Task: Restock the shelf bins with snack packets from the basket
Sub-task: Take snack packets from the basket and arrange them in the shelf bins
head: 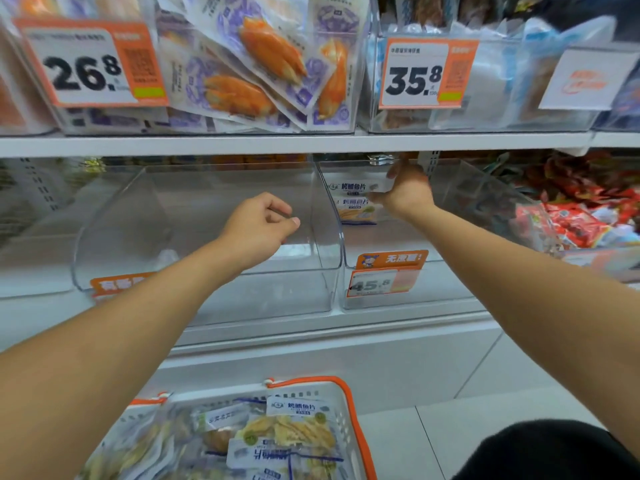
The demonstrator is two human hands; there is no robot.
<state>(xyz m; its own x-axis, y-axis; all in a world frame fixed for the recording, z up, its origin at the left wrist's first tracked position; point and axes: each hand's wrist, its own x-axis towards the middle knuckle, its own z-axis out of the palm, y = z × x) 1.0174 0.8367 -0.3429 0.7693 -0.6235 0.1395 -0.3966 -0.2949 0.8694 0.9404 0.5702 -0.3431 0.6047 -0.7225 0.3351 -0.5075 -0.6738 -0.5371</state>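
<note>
A white basket (346, 403) with an orange rim sits low in front of me and holds several fish-slice snack packets (298, 424). On the lower shelf stand two clear bins. The left bin (207, 299) looks bare inside. My left hand (259, 226) hovers over it with fingers curled, and nothing shows in it. My right hand (407, 188) reaches deep into the right bin (374, 306) and grips a white snack packet (360, 186) by its right end. Another packet (356, 211) stands just below it in that bin.
The upper shelf (311, 145) hangs close above both hands. Its bins hold crab-stick packets (263, 64) and carry price tags 26.8 (86, 64) and 35.8 (422, 72). A 45.8 tag (381, 282) fronts the right bin. Red packets (575, 220) fill a bin further right.
</note>
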